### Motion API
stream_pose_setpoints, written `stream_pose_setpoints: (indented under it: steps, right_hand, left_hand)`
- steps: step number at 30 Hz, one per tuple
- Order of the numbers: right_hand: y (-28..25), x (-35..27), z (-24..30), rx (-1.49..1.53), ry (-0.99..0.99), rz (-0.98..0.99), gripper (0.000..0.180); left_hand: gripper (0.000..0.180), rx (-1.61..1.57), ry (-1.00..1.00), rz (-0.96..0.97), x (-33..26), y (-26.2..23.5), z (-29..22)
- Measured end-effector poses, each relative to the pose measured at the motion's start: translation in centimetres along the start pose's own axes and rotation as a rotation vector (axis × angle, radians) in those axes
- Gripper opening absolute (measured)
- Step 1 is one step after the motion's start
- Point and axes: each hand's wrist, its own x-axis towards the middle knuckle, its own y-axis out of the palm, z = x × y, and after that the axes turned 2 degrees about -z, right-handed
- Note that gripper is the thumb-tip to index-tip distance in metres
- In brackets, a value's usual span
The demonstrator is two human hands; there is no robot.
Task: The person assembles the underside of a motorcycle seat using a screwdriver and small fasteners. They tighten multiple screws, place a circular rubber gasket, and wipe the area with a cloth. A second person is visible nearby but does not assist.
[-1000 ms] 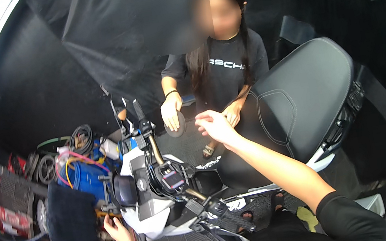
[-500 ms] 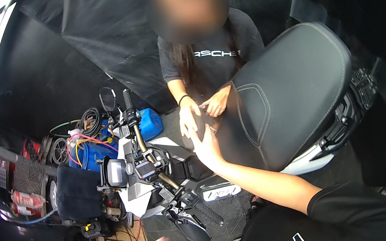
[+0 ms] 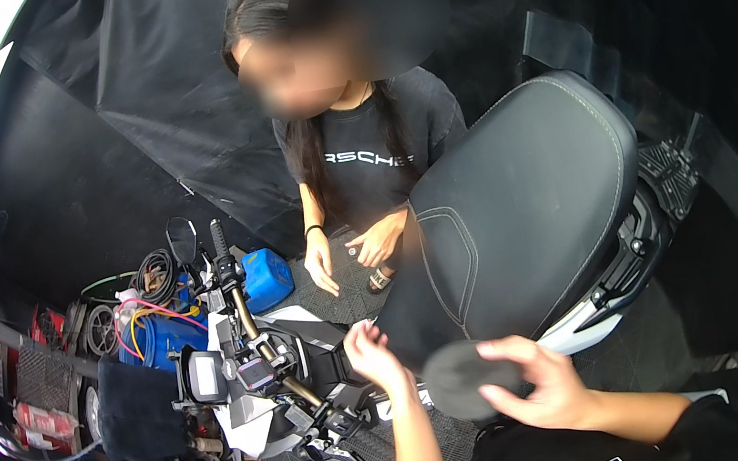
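Observation:
My right hand (image 3: 545, 386) is closed on a dark grey round pad (image 3: 472, 378), fingers on one face and thumb at its edge. The pad is held over my lap, near the side of a white and black scooter (image 3: 322, 359). My left hand (image 3: 373, 357) is raised over the scooter's middle, between handlebar and seat. Its fingers are loosely bent and apart, and nothing shows in them. The black stitched seat (image 3: 518, 197) lies beyond my right hand. Across the scooter, a person in a dark T-shirt (image 3: 366, 149) holds both hands low, apart from the pad.
The handlebar (image 3: 255, 331) with mirrors and a small screen stands to the left. Beyond it are a blue canister (image 3: 268, 278), coiled hoses (image 3: 154, 276) and a dark box-like panel (image 3: 138, 407). Black sheeting (image 3: 198, 64) hangs behind the person.
My right hand has drawn the pad away from the other person's hands, back toward me. My left hand has moved up and right over the scooter. The view has shifted somewhat.

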Motion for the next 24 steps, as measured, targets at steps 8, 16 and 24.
stream_pose_setpoints:
  steps: [8,16,24]
  right_hand:
    - [-19.1,-4.6,0.5,1.066,0.657,-0.243,0.06]
    - [-32.1,-6.4,-7.9,0.862,0.528,-0.323,0.039]
    - [-38.3,-4.0,-12.7,0.587,0.755,-0.014,0.044]
  left_hand:
    - [0.066,0.509,0.456,0.187,13.5,6.3,8.3]
    - [0.051,0.509,0.603,-0.007,10.9,7.8,5.4]
    - [0.036,0.803,0.685,-0.158,4.5,1.3,1.3]
